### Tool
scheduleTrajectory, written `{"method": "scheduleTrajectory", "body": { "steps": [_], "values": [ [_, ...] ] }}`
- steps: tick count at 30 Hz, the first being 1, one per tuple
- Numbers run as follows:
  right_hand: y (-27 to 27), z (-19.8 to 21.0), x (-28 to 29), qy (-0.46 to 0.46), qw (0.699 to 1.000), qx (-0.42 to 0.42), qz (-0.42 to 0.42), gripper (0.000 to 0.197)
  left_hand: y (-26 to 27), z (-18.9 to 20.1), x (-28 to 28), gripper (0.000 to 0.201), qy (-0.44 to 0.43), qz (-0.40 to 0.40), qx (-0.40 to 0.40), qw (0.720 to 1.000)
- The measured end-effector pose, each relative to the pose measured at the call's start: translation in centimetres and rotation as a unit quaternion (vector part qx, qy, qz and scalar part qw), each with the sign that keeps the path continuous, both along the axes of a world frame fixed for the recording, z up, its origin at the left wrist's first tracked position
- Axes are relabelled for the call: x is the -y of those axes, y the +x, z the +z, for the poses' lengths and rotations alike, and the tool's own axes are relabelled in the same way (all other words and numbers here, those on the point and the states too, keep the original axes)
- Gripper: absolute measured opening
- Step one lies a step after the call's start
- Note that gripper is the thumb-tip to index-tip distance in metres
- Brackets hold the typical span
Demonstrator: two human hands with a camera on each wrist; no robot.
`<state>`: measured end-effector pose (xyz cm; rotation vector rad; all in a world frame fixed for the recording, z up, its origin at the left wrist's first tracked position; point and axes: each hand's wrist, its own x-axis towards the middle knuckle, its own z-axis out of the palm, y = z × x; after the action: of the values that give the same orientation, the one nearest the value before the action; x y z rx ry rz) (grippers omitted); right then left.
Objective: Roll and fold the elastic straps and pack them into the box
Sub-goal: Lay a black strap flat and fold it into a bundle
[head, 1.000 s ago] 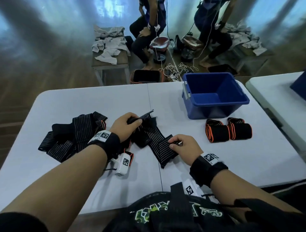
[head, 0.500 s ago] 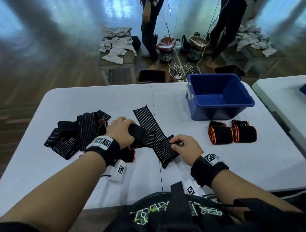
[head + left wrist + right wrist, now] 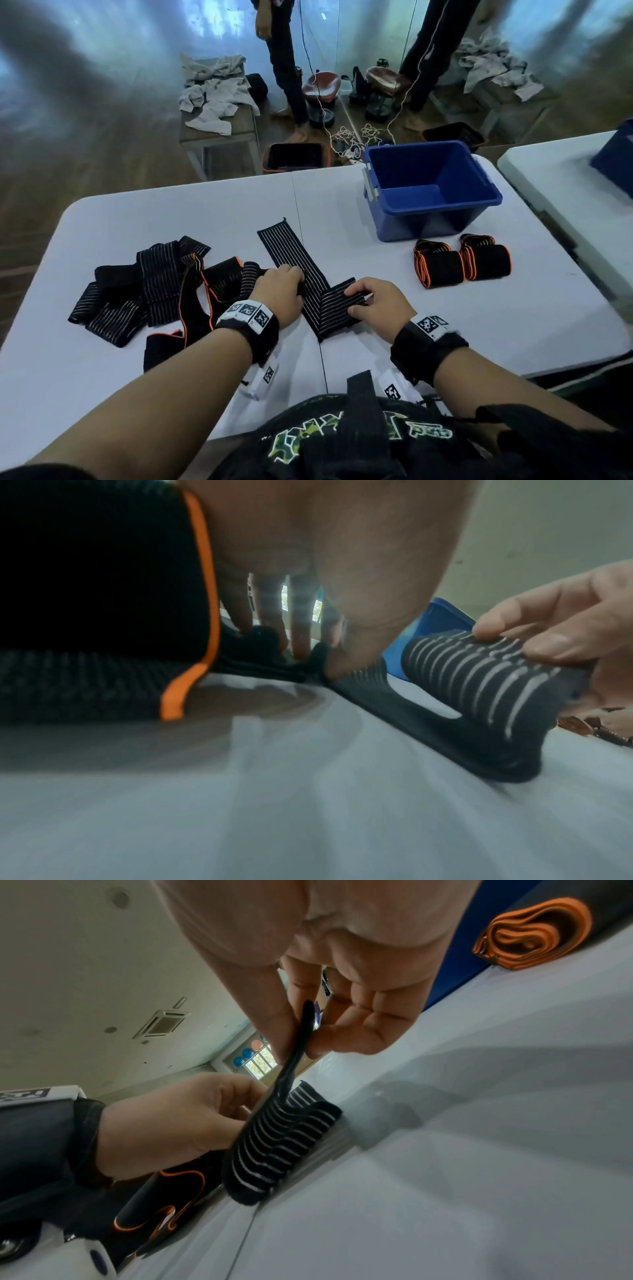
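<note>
A black striped elastic strap (image 3: 291, 250) lies flat along the white table (image 3: 171, 212), its near end folded over to the right. My left hand (image 3: 281, 291) rests fingertips and thumb on the strap's left edge and presses it down (image 3: 301, 631). My right hand (image 3: 373, 301) pinches the folded end (image 3: 274, 1145) between thumb and fingers and lifts it slightly (image 3: 479, 674). The blue box (image 3: 486, 195) stands open at the far right with nothing in it. Two rolled orange-edged straps (image 3: 442, 270) lie just in front of it. A pile of loose straps (image 3: 154, 284) sits to my left.
A second white table (image 3: 565, 192) stands close on the right with a narrow gap between. Beyond the far edge are two standing people, a bench with grey rags (image 3: 215, 99), stools and cables on the floor.
My left hand let the bunched strap spread out flat away from me and now presses on its middle. My right hand has kept its pinch on the folded near end.
</note>
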<state>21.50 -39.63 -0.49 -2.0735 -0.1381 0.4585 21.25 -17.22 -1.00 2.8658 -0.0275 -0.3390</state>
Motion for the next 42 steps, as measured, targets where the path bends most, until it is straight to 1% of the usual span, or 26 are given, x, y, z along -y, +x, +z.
{"method": "scheduleTrajectory", "body": {
  "steps": [2,4,6,10,12,14,16,18,20,22,24,26,28,33,38,40,42],
  "values": [
    [-0.1,0.1,0.2,-0.004,1.000,0.013,0.011,0.034,-0.1,0.1,-0.1,0.031,-0.051,0.028,0.005,0.998],
    [0.1,0.5,0.3,-0.009,0.999,0.026,0.021,0.035,-0.3,0.4,-0.4,0.024,-0.111,0.067,0.022,0.991],
    [0.4,1.3,0.2,-0.012,0.998,0.049,0.036,0.032,-0.6,0.8,-0.7,0.016,-0.171,0.116,0.049,0.977],
    [1.4,3.4,-0.6,0.011,0.996,0.074,0.046,0.033,-1.4,2.3,-0.5,0.013,-0.259,0.193,0.076,0.943],
    [2.0,4.3,-1.0,0.012,0.994,0.088,0.059,0.034,-1.8,3.0,-0.5,0.010,-0.272,0.205,0.083,0.937],
    [2.4,5.0,-1.4,0.008,0.991,0.105,0.079,0.031,-2.2,3.5,-0.6,0.006,-0.262,0.196,0.090,0.941],
    [2.6,5.7,-1.6,-0.010,0.986,0.123,0.113,0.028,-2.7,3.9,-0.8,0.017,-0.257,0.195,0.103,0.941],
    [2.9,6.3,-1.8,-0.044,0.976,0.131,0.170,0.027,-3.2,4.7,-0.8,0.024,-0.277,0.212,0.127,0.929],
    [3.0,6.9,-2.0,-0.066,0.963,0.130,0.228,0.032,-3.6,5.7,-0.6,0.023,-0.297,0.227,0.154,0.915],
    [3.0,7.4,-2.3,-0.075,0.954,0.140,0.256,0.036,-4.0,6.8,-0.2,0.020,-0.310,0.227,0.164,0.908],
    [3.0,8.1,-2.5,-0.056,0.954,0.163,0.247,0.030,-4.3,7.9,0.2,0.020,-0.326,0.221,0.165,0.904],
    [3.0,8.6,-2.7,-0.020,0.955,0.183,0.234,0.023,-4.7,8.7,0.7,0.026,-0.355,0.216,0.162,0.895],
    [3.0,9.0,-2.7,0.006,0.954,0.197,0.227,0.024,-5.1,9.5,1.2,0.032,-0.391,0.219,0.151,0.881],
    [2.9,10.1,-2.3,0.044,0.971,0.172,0.159,0.032,-5.9,11.0,2.5,0.039,-0.460,0.240,0.151,0.841],
    [2.8,10.6,-2.1,0.053,0.971,0.194,0.128,0.030,-6.4,11.7,3.6,0.037,-0.490,0.249,0.170,0.818],
    [2.6,10.6,-2.0,0.056,0.971,0.202,0.118,0.029,-6.5,11.9,4.0,0.030,-0.493,0.248,0.175,0.816],
    [2.5,10.7,-2.0,0.062,0.970,0.210,0.106,0.030,-6.6,12.0,4.2,0.019,-0.480,0.240,0.189,0.822]
  ]
}}
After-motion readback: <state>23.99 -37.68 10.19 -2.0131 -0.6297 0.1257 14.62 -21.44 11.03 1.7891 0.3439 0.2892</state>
